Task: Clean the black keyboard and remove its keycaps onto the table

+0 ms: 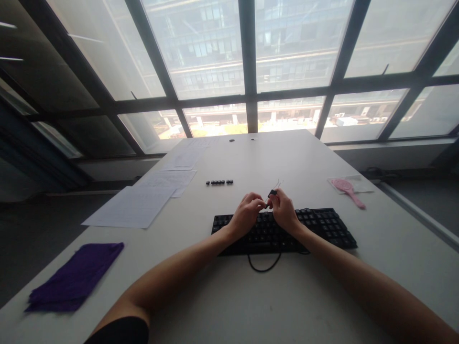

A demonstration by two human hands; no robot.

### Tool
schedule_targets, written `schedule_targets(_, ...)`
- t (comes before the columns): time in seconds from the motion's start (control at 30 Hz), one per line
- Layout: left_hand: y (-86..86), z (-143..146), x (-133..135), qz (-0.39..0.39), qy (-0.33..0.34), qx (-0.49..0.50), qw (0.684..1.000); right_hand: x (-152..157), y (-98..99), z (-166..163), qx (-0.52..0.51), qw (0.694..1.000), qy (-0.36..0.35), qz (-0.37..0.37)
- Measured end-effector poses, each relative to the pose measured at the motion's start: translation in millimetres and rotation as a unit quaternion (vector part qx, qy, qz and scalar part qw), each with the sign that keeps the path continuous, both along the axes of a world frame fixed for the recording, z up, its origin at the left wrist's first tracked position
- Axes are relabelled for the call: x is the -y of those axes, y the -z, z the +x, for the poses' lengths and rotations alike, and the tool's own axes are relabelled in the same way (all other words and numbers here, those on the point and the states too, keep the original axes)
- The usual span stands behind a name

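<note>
A black keyboard (pixel 326 227) lies across the white table beneath both of my hands. My right hand (pixel 284 210) is closed around a keycap puller (pixel 273 192), with a dark handle and thin wires that stick up and away from me. Close beside it, my left hand (pixel 249 210) pinches at the fingertips a small dark piece that looks like a keycap (pixel 266 206). The fingertips of both hands almost meet above the keyboard's back edge. Several loose black keycaps (pixel 218 182) sit in a row on the table, beyond my left hand.
Printed paper sheets (pixel 131 208) lie along the left side of the table (pixel 172 286). Nearer me is a folded purple cloth (pixel 77 274). A pink hairbrush-like object (pixel 349 191) rests on a clear bag at the right edge. The keyboard's cable (pixel 264 271) loops toward me.
</note>
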State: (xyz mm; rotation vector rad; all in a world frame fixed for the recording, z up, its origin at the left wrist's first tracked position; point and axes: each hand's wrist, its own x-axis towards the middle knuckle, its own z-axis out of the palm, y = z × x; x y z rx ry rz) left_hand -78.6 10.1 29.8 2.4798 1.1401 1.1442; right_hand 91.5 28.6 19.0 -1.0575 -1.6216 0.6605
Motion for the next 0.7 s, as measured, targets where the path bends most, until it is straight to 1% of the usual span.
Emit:
schedule_targets(0.17, -1.6, -0.2, 0.6, -0.012, 0.026, 0.0, 1.0, -3.6, 0.7, 0.8, -0.042, 0.999, -0.003, -0.02)
schedule_targets(0.37, 1.5, -2.5, -0.5, -0.003, 0.012, -0.024, 1.0, -3.4, -0.3, 1.2, -0.036, 0.998, -0.022, -0.042)
schedule_targets(0.43, 2.9, -2.6, -1.6, -0.003, 0.011, -0.024, 1.0, -3.0, -0.4, 1.1, -0.027, 0.998, -0.032, -0.048)
schedule_targets(0.6, 2.8, -2.9, -3.7, -0.018, 0.014, 0.008, 1.0, -0.7, -1.0, 0.0, 0.025, 1.0, -0.01, -0.014)
schedule_targets(0.7, 2.1, -2.3, -2.3, -0.033, 0.027, 0.024, 0.999, 0.4, -1.0, 0.1, 0.045, 0.999, -0.019, -0.013)
